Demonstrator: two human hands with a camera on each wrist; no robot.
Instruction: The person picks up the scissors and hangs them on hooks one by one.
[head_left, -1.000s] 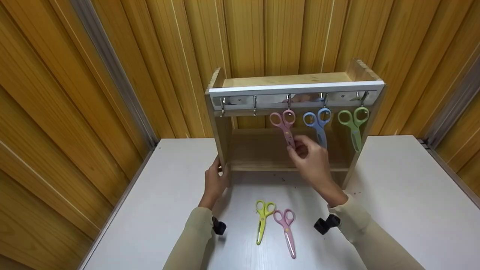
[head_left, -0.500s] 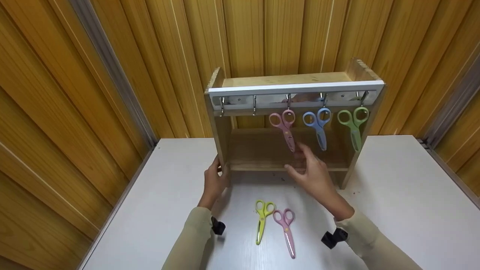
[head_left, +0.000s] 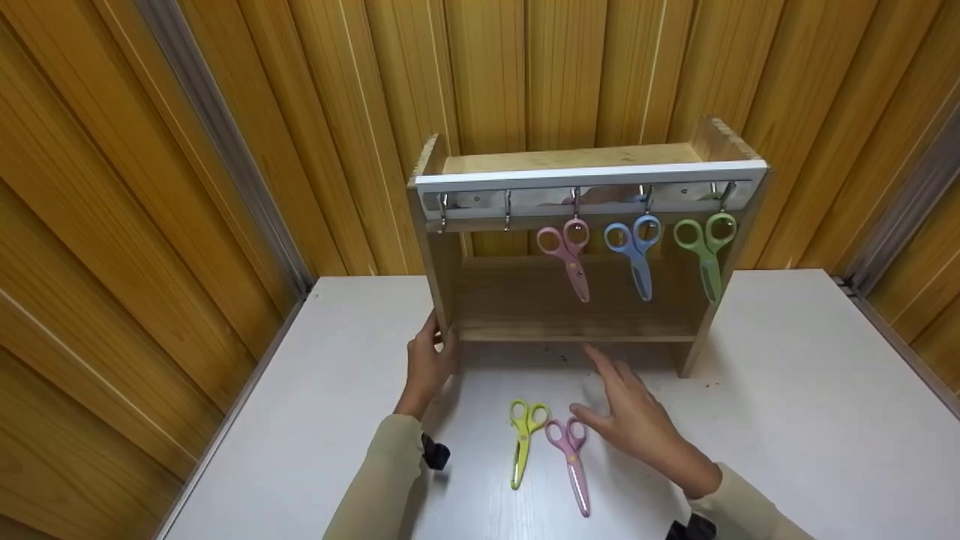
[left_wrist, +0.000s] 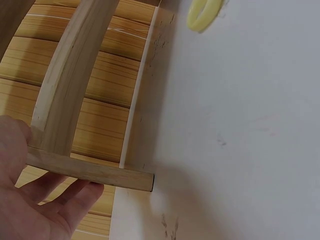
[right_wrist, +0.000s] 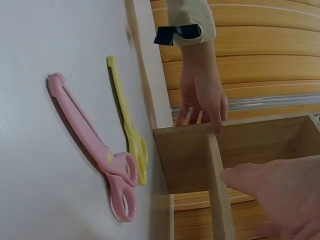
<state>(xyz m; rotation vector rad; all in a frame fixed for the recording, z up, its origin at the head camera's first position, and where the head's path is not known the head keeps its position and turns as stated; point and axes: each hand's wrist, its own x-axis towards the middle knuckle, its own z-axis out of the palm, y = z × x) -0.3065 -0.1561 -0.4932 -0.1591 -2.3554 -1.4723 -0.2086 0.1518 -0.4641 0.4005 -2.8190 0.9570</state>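
Note:
My left hand [head_left: 431,364] grips the lower left side panel of a wooden shelf [head_left: 577,332], thumb on one face and fingers on the other, as the left wrist view shows. My right hand [head_left: 634,416] is empty, fingers spread, beside the handles of pink scissors [head_left: 574,465] lying on the table. Yellow scissors [head_left: 523,442] lie just left of those, blades toward me. From the shelf's hook rail [head_left: 540,199] hang another pair of pink scissors [head_left: 571,259], blue scissors [head_left: 637,255] and green scissors [head_left: 706,251], each by one handle loop.
Two bare hooks [head_left: 508,210] are at the left of the rail. The shelf stands on a white table [head_left: 795,420], in front of wood-panelled walls [head_left: 559,75]. Dark specks dot the tabletop under the shelf.
My right hand has let go of the hanging pink scissors' blades and moved down toward the table, its fingers spreading. My left hand stays on the shelf's side panel.

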